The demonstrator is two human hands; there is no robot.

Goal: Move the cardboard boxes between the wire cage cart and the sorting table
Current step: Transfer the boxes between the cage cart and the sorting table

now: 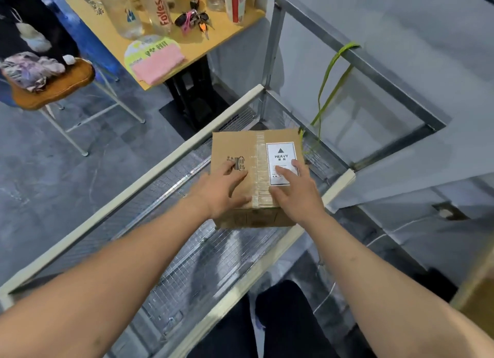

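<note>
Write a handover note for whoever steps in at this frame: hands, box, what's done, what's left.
Left hand and right hand: both flat on top of the cardboard box, fingers spread, nothing gripped.
Box: inside the wire cage cart, HEAVY label up.
Done: unclear; the box is either just set down or about to be lifted.
Left: if lifting, take it by its sides; it is marked heavy.

brown cardboard box [240, 154], white label [280, 157]; pink cloth [157, 63], yellow table [240, 26].
</note>
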